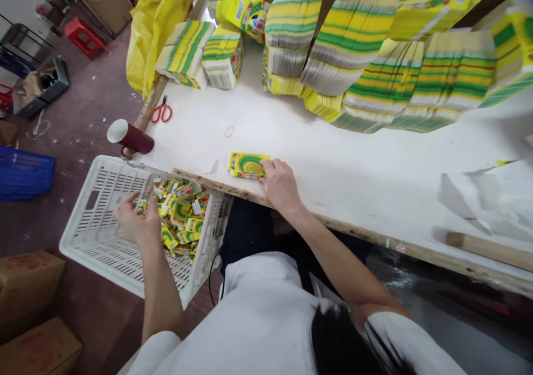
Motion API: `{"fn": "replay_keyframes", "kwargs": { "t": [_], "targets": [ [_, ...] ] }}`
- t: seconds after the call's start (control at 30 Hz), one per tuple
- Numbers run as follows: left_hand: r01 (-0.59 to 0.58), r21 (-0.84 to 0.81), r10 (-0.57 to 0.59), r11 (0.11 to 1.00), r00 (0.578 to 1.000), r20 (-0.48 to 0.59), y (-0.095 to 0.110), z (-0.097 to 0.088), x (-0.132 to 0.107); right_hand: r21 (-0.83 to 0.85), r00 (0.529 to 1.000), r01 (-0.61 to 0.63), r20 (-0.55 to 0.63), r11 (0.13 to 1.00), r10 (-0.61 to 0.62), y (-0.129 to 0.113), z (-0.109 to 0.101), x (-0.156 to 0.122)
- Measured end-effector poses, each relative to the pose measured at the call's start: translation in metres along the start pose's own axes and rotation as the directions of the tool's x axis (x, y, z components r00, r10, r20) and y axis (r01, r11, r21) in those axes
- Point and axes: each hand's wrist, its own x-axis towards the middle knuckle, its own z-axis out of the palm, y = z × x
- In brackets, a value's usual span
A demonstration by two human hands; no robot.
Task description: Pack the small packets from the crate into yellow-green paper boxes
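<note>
My right hand (278, 183) rests on the near edge of the white table (333, 164), its fingers on a small stack of flat yellow-green packets (246, 165). My left hand (135, 219) hangs over the white plastic crate (95, 225) on the floor to my left, fingers spread and holding nothing. Several small folded yellow-green boxes (183, 214) lie heaped in the crate's right side, just beside that hand.
Tall stacks of flat yellow-green cartons (375, 58) line the far side of the table. Red scissors (161, 112), a rubber band (229, 131) and a maroon cup (131, 137) sit at the left end. A yellow bag (154, 25), cardboard boxes (29, 308) and a blue basket (23, 172) surround it.
</note>
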Motion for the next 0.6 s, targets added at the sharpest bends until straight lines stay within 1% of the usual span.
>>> {"fn": "replay_keyframes", "kwargs": {
  "t": [0.03,0.07,0.1,0.13,0.2,0.23,0.27,0.3,0.33,0.4,0.43,0.5,0.53,0.6],
  "targets": [
    [-0.015,-0.080,0.012,0.997,0.999,-0.031,0.006,0.010,-0.009,0.059,0.999,-0.006,-0.033,0.998,0.008,-0.001,0.000,-0.001],
    [-0.029,-0.198,0.028,0.980,1.000,-0.005,0.014,0.023,-0.020,0.150,0.997,-0.012,-0.073,0.989,0.023,-0.003,-0.001,-0.002],
    [-0.012,-0.339,0.044,0.941,0.995,0.086,0.024,0.037,-0.033,0.271,0.994,-0.011,-0.106,0.962,0.041,-0.005,-0.003,-0.005],
    [0.028,-0.468,0.065,0.883,0.981,0.181,0.036,0.052,-0.047,0.411,0.991,0.001,-0.120,0.912,0.053,-0.007,-0.005,-0.008],
    [0.138,-0.670,0.129,0.729,0.934,0.333,0.063,0.077,-0.074,0.663,0.996,0.032,-0.079,0.748,0.028,-0.015,-0.012,-0.018],
    [0.181,-0.723,0.166,0.667,0.910,0.381,0.077,0.086,-0.084,0.748,0.999,0.038,-0.038,0.663,-0.015,-0.019,-0.016,-0.025],
    [0.233,-0.742,0.164,0.628,0.893,0.419,0.090,0.092,-0.093,0.806,0.997,0.034,0.010,0.591,-0.072,-0.025,-0.019,-0.032],
    [0.287,-0.749,0.136,0.597,0.884,0.447,0.102,0.096,-0.100,0.843,0.990,0.023,0.057,0.538,-0.131,-0.030,-0.023,-0.040],
    [0.333,-0.752,0.102,0.569,0.879,0.466,0.113,0.098,-0.104,0.868,0.977,0.005,0.101,0.497,-0.186,-0.036,-0.026,-0.047],
    [0.380,-0.774,0.023,0.507,0.891,0.453,0.129,0.098,-0.106,0.902,0.952,-0.034,0.160,0.431,-0.260,-0.045,-0.030,-0.060],
    [0.383,-0.792,-0.006,0.476,0.902,0.432,0.134,0.097,-0.106,0.906,0.944,-0.050,0.180,0.421,-0.275,-0.049,-0.031,-0.064],
    [0.371,-0.818,-0.040,0.440,0.918,0.395,0.137,0.095,-0.104,0.888,0.946,-0.056,0.194,0.456,-0.261,-0.053,-0.029,-0.068],
    [0.367,-0.818,-0.042,0.444,0.920,0.390,0.135,0.095,-0.103,0.869,0.953,-0.049,0.188,0.493,-0.236,-0.053,-0.027,-0.067],
    [0.361,-0.794,-0.013,0.489,0.913,0.407,0.126,0.096,-0.103,0.827,0.977,-0.014,0.131,0.562,-0.169,-0.051,-0.024,-0.063]
  ]
}}
